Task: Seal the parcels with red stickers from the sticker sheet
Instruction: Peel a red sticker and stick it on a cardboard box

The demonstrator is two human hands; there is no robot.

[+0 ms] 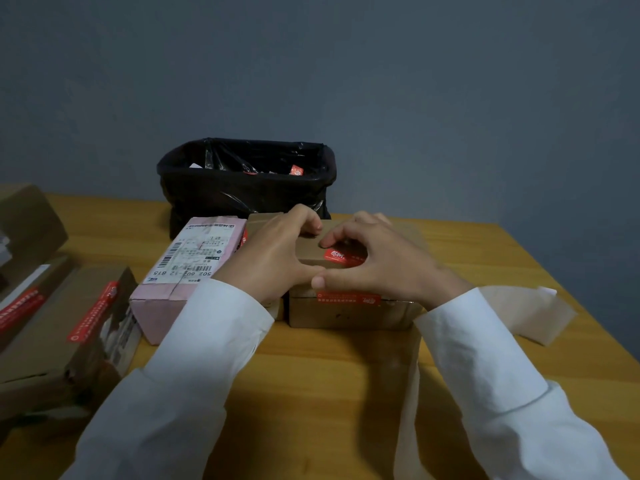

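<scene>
Red stickers, brown parcel, pink box, seemingly black bin liner.

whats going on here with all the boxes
A person in white sleeves is sealing parcels on a wooden table. Both hands, the left hand and right hand, rest on a small brown box, pressing a red sticker that wraps over its top edge. A pink parcel lies beside it, stickered brown boxes sit at the left, and a black-lined bin stands behind.
</scene>
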